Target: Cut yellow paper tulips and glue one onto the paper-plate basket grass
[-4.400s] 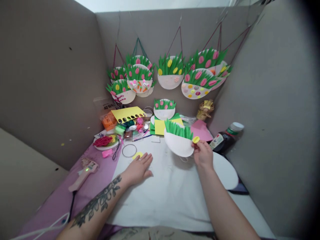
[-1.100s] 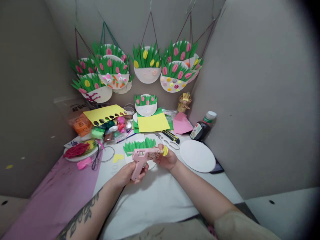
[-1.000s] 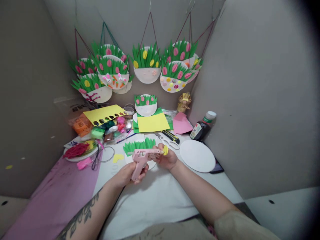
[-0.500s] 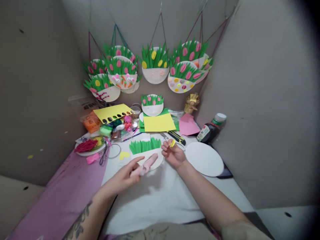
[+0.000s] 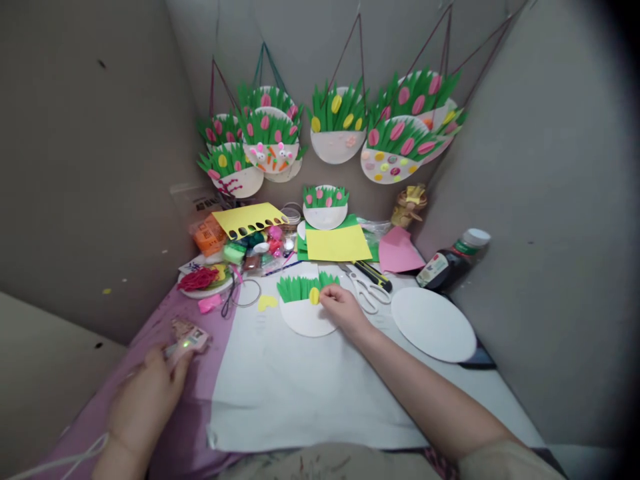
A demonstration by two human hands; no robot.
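On the white cloth lies a white plate piece (image 5: 307, 319) with green paper grass (image 5: 297, 288) along its upper edge. A small yellow oval (image 5: 314, 296) is against the grass, pinched at its right side by the closed fingers of my right hand (image 5: 345, 312). Low at the left, over the purple cloth, my left hand (image 5: 150, 393) is closed around a pink glue gun (image 5: 190, 339) that shows a small green light. A yellow paper scrap (image 5: 267, 303) lies left of the plate piece.
White scissors (image 5: 367, 293) and a cutter (image 5: 373, 275) lie beyond my right hand. At the right are a round white plate (image 5: 433, 323) and a dark bottle (image 5: 450, 261). Yellow paper (image 5: 337, 244) and clay packets (image 5: 250, 248) lie behind. Decorated plates (image 5: 337, 145) hang above.
My left hand has moved left and down with the glue gun, away from the plate piece. My right hand has brought the yellow oval down to the grass. The view has shifted.
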